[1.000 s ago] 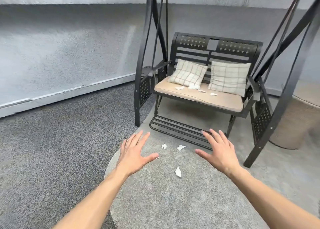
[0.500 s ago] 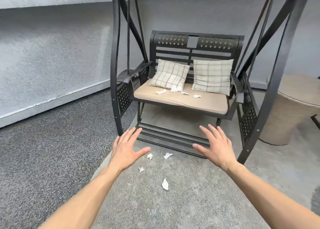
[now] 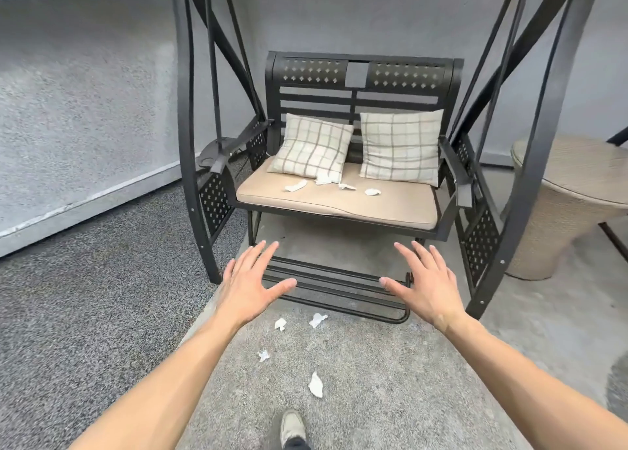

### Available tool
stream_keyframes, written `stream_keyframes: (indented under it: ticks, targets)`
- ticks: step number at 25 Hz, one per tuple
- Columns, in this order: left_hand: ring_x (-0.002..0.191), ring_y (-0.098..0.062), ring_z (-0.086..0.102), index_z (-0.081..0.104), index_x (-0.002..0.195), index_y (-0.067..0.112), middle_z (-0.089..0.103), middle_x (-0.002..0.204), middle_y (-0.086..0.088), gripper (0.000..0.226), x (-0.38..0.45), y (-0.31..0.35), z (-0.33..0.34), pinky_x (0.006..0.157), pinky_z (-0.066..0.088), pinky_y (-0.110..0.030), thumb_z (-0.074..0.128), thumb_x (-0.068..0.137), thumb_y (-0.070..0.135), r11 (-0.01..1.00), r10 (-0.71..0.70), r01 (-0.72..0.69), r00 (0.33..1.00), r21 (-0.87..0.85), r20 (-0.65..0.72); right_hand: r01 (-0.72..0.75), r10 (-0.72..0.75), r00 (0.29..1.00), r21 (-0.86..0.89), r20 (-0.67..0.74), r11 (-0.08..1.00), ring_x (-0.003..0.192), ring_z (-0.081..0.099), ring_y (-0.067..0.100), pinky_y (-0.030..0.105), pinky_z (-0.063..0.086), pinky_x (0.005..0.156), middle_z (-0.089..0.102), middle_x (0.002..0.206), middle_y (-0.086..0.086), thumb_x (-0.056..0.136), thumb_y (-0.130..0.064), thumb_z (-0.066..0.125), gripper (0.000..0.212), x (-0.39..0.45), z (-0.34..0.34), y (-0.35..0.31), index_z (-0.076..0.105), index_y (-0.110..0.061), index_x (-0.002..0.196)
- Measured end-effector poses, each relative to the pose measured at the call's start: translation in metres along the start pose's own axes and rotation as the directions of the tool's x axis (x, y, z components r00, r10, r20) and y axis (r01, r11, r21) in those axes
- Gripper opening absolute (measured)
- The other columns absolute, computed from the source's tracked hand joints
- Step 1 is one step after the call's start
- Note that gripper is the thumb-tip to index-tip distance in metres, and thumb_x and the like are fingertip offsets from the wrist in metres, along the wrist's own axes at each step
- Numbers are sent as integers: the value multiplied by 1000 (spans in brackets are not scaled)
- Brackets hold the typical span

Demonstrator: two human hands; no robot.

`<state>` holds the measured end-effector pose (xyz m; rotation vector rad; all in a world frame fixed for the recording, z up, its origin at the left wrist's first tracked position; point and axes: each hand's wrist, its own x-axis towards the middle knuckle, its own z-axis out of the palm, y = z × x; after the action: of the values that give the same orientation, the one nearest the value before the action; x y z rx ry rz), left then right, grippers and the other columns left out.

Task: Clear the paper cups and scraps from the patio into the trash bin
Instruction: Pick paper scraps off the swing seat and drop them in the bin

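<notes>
You have only one view, from the camera on your head, aimed forward and tilted down across the patio. It faces the swing bench almost square on, close enough that the frame's uprights run off the top edge. Your left hand and right hand reach into the lower middle, forearms entering from the bottom corners, and your shoe shows at the bottom edge. The wide lens bends the wall at the left and cuts off the round side table at the right edge.
</notes>
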<state>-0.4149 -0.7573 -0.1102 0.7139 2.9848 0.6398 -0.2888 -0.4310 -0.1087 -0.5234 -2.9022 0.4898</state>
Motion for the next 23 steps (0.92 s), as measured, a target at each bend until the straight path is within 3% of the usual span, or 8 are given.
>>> stream_keyframes:
  ticks: [12,23]
  targets:
    - [148,-11,9,12,151,44,15,161,11,94,183,-65,-10,120,8,-48,34,72,89,992,97,-96,995,-77,12,-87,83,996,-100,-40,991,146,6,23,51,20,113,19,158,-3,74,-83,37,81,151,15,-50,18,-46,144]
    - [148,-13,12,13,151,43,17,161,9,95,316,-81,15,120,10,-49,27,70,92,994,95,-94,995,-48,21,-85,83,996,-56,-43,995,146,5,24,52,19,112,19,158,-3,76,-79,42,79,278,38,-44,18,-46,144]
